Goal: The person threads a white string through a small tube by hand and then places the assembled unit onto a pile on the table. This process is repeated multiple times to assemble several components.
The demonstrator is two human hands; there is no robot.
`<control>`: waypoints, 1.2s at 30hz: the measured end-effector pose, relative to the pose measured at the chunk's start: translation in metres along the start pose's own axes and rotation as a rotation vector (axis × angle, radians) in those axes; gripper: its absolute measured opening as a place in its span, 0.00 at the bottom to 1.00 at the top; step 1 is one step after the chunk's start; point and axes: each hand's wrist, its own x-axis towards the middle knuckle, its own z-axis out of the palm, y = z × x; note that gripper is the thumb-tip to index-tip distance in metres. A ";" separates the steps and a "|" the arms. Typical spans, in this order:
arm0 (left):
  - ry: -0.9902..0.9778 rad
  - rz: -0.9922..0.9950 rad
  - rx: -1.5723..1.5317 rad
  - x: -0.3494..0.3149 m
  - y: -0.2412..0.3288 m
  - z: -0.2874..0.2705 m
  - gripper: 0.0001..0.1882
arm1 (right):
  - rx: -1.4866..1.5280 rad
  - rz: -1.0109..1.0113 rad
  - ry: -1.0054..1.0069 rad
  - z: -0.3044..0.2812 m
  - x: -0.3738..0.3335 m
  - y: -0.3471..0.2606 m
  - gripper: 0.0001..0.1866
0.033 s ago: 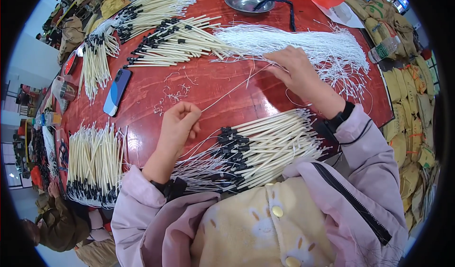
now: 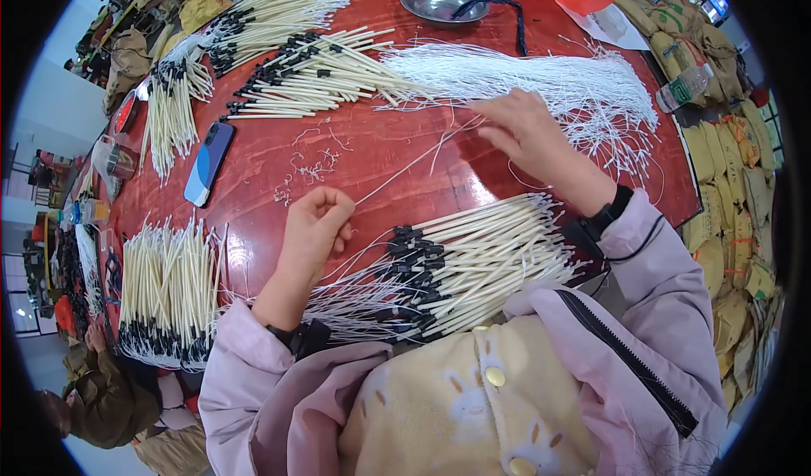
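Note:
A thin whitish string (image 2: pixel 397 172) stretches in a straight line between my hands above the red table. My left hand (image 2: pixel 317 227) pinches its lower end between thumb and curled fingers. At the upper end, my right hand (image 2: pixel 528 134) has the string at its fingers, with the thumb lowered from the index fingertip; the exact grip is partly hidden. A loose tail hangs from the string near the right hand. Behind that hand lies a bundle of white strings (image 2: pixel 524 75). Nearest my body is a pile of cream sticks with black ends and white strings (image 2: pixel 490 256).
More cream stick bundles lie at the far left (image 2: pixel 312 75) and near left (image 2: pixel 169 282). A phone (image 2: pixel 209 163), thread scraps (image 2: pixel 314 170), a metal bowl (image 2: pixel 439 3) and a plastic bottle (image 2: pixel 684 87) rest on the red table (image 2: pixel 270 151). Stacked sacks (image 2: pixel 718 180) stand right; a person (image 2: pixel 110 383) is at lower left.
My right thumb has dropped slightly away from the index finger, and the string's loose tail has swung a little to the left. My left hand has shifted very slightly down.

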 end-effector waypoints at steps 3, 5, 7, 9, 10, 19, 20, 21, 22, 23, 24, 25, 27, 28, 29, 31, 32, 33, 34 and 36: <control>0.064 0.068 0.038 -0.009 -0.014 -0.010 0.04 | 0.094 -0.048 -0.027 0.000 -0.013 -0.013 0.23; 0.095 0.102 0.057 -0.013 -0.018 -0.016 0.04 | 0.089 -0.046 -0.033 0.000 -0.009 -0.012 0.24; 0.087 0.065 0.091 -0.017 -0.022 -0.021 0.04 | 0.078 -0.044 -0.046 0.000 -0.003 -0.011 0.24; 0.084 0.049 0.106 -0.018 -0.022 -0.023 0.04 | 0.065 -0.051 -0.070 0.007 -0.002 -0.015 0.25; 0.089 0.057 0.107 -0.018 -0.022 -0.023 0.04 | 0.053 -0.056 -0.096 0.012 -0.002 -0.017 0.25; 0.145 0.112 -0.006 -0.017 -0.022 -0.029 0.05 | -0.103 -0.089 -0.336 0.019 -0.004 -0.025 0.35; 0.146 0.120 -0.030 -0.017 -0.022 -0.033 0.05 | -0.102 -0.090 -0.338 0.017 -0.004 -0.026 0.35; 0.148 0.119 -0.030 -0.017 -0.022 -0.036 0.05 | -0.101 -0.092 -0.382 0.013 -0.004 -0.026 0.37; 0.181 0.118 -0.041 -0.015 -0.022 -0.039 0.05 | -0.101 -0.094 -0.426 0.008 -0.004 -0.028 0.38; 0.219 0.120 -0.054 -0.014 -0.021 -0.043 0.05 | -0.101 -0.101 -0.469 0.005 -0.004 -0.030 0.40; 0.257 0.122 -0.066 -0.013 -0.020 -0.046 0.05 | -0.099 -0.105 -0.469 0.005 -0.007 -0.030 0.40; 0.264 0.121 -0.067 -0.013 -0.022 -0.048 0.05 | -0.113 -0.117 -0.461 0.004 -0.013 -0.028 0.41; 0.322 0.145 0.052 -0.011 -0.027 -0.053 0.07 | -0.141 -0.141 -0.446 0.002 -0.026 -0.025 0.44; 0.351 0.158 0.114 -0.010 -0.029 -0.056 0.07 | -0.137 -0.147 -0.443 0.000 -0.031 -0.024 0.44; 0.360 0.159 0.115 -0.010 -0.034 -0.057 0.07 | -0.142 -0.150 -0.450 -0.001 -0.035 -0.023 0.46; 0.472 0.357 0.568 -0.007 -0.042 -0.057 0.09 | -0.154 -0.153 -0.457 -0.004 -0.039 -0.023 0.48; 0.524 0.452 0.798 -0.007 -0.043 -0.058 0.10 | -0.152 -0.160 -0.451 -0.005 -0.039 -0.025 0.48; 0.532 0.450 0.800 -0.008 -0.042 -0.057 0.10 | -0.145 -0.152 -0.451 -0.006 -0.039 -0.026 0.49; 0.536 0.444 0.867 -0.008 -0.041 -0.057 0.10 | -0.137 -0.144 -0.452 -0.006 -0.039 -0.027 0.49; 0.542 0.426 1.002 -0.008 -0.038 -0.059 0.11 | -0.125 -0.145 -0.449 -0.008 -0.037 -0.029 0.50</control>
